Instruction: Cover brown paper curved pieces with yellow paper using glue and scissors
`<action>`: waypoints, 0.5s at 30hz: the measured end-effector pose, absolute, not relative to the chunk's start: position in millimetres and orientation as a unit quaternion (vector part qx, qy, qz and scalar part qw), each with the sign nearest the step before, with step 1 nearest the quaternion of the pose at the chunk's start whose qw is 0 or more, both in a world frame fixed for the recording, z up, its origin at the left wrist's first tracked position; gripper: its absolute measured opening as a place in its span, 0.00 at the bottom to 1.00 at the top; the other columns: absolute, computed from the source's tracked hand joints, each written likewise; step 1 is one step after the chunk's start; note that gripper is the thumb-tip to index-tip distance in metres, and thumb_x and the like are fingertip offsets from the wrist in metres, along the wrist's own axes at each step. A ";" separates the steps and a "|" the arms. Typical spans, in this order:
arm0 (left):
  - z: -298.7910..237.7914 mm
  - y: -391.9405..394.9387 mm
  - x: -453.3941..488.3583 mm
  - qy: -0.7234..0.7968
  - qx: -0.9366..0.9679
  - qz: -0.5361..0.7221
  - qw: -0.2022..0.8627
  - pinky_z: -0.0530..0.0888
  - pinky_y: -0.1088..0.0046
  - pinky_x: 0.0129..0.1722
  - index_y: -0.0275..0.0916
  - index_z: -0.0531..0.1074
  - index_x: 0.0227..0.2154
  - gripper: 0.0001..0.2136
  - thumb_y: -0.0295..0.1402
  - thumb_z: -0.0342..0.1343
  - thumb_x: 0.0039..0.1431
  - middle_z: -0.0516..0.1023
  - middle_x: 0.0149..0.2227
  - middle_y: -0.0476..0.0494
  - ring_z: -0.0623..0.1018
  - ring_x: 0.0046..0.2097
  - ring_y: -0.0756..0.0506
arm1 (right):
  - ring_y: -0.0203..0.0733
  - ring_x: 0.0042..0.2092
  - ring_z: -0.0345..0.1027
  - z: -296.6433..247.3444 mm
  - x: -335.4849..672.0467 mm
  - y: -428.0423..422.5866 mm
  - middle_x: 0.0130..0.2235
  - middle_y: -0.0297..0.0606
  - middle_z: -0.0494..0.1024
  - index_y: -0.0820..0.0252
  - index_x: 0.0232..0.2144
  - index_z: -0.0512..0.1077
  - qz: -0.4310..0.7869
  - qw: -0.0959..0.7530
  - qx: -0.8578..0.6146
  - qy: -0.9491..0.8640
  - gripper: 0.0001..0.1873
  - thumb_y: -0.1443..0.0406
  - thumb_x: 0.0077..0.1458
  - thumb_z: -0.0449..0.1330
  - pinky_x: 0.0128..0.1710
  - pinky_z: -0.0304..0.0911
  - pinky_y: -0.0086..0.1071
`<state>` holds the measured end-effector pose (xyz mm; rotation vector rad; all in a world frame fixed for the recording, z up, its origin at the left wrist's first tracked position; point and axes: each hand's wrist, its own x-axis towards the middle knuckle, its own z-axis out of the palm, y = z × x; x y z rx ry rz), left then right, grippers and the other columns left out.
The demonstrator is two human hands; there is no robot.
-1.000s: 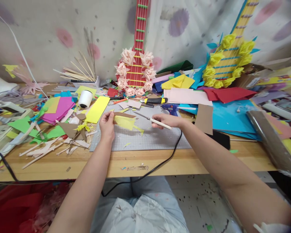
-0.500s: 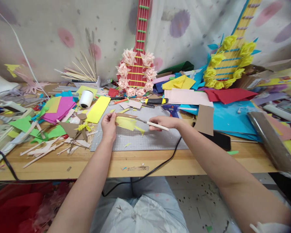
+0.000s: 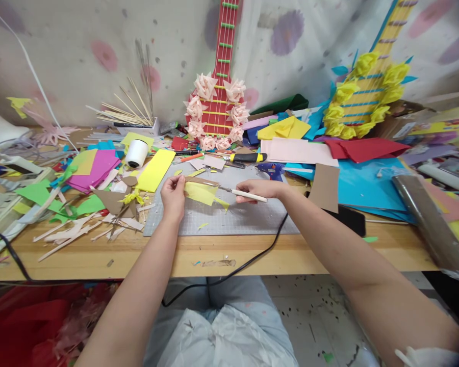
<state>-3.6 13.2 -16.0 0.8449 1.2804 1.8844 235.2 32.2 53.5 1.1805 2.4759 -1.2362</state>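
My left hand [image 3: 173, 196] pinches a yellow sheet [image 3: 201, 193] together with a brown strip [image 3: 202, 181] along its upper edge, both held above the grey cutting mat [image 3: 176, 227]. My right hand [image 3: 252, 190] is closed around white-handled scissors [image 3: 249, 194]. Their blades point left and meet the right end of the yellow sheet and brown strip. At that end a small yellow piece [image 3: 222, 203] hangs down. Parts of the blades are hidden behind the sheet.
Behind the mat stands a red paper guitar [image 3: 223, 97] with pink flowers. A blue glue gun [image 3: 271, 171] and a yellow-black cutter [image 3: 247, 157] lie nearby. Paper scraps [image 3: 71, 232] cover the left side. A black cable [image 3: 248, 265] crosses the front edge.
The view has shifted slightly. My hands keep their hold, and the yellow sheet and scissors stay in nearly the same position.
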 end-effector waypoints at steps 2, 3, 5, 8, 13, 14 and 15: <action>-16.1 12.8 -2.9 0.495 0.327 0.725 0.350 0.64 0.77 0.28 0.35 0.70 0.25 0.10 0.36 0.61 0.42 0.69 0.25 0.50 0.67 0.27 0.53 | 0.30 0.22 0.56 53.9 234.1 32.3 0.20 0.30 0.64 0.61 0.25 0.61 -0.408 0.070 0.390 0.822 0.24 0.46 0.46 0.54 0.23 0.50 0.26; -16.2 12.6 -2.5 0.496 0.328 0.724 0.351 0.64 0.77 0.27 0.35 0.70 0.25 0.10 0.36 0.61 0.42 0.69 0.25 0.50 0.67 0.26 0.53 | 0.30 0.22 0.56 54.1 233.5 32.3 0.20 0.30 0.64 0.62 0.25 0.61 -0.407 0.073 0.390 0.823 0.24 0.46 0.46 0.54 0.23 0.50 0.26; -16.5 12.5 -2.0 0.497 0.330 0.721 0.353 0.64 0.78 0.26 0.35 0.70 0.24 0.10 0.36 0.61 0.42 0.69 0.24 0.51 0.67 0.26 0.54 | 0.30 0.22 0.56 54.6 232.3 32.5 0.20 0.30 0.65 0.62 0.26 0.62 -0.404 0.076 0.391 0.824 0.24 0.45 0.46 0.54 0.23 0.51 0.26; -17.1 12.7 -1.8 0.495 0.332 0.721 0.352 0.64 0.79 0.25 0.35 0.69 0.24 0.10 0.36 0.61 0.42 0.69 0.24 0.51 0.67 0.25 0.54 | 0.30 0.23 0.57 55.0 230.6 33.3 0.21 0.31 0.65 0.62 0.26 0.61 -0.406 0.079 0.389 0.823 0.24 0.45 0.46 0.54 0.23 0.51 0.26; -18.3 13.8 -2.1 0.496 0.330 0.723 0.350 0.62 0.80 0.22 0.35 0.70 0.25 0.10 0.36 0.61 0.42 0.70 0.24 0.50 0.67 0.25 0.54 | 0.31 0.23 0.57 55.1 228.5 35.9 0.21 0.31 0.65 0.61 0.26 0.61 -0.407 0.092 0.382 0.825 0.24 0.45 0.46 0.54 0.23 0.52 0.26; -18.4 14.0 -2.2 0.495 0.329 0.724 0.349 0.62 0.80 0.22 0.35 0.70 0.25 0.10 0.36 0.60 0.42 0.70 0.25 0.50 0.67 0.25 0.54 | 0.31 0.23 0.57 55.1 228.3 36.5 0.21 0.31 0.65 0.61 0.26 0.61 -0.405 0.094 0.381 0.826 0.24 0.45 0.46 0.54 0.23 0.52 0.27; -18.5 14.2 -2.2 0.495 0.327 0.726 0.348 0.62 0.80 0.22 0.35 0.70 0.25 0.10 0.36 0.60 0.42 0.70 0.24 0.50 0.67 0.25 0.54 | 0.32 0.24 0.58 55.1 228.2 37.1 0.21 0.32 0.66 0.62 0.26 0.62 -0.403 0.096 0.380 0.827 0.24 0.45 0.46 0.54 0.23 0.52 0.27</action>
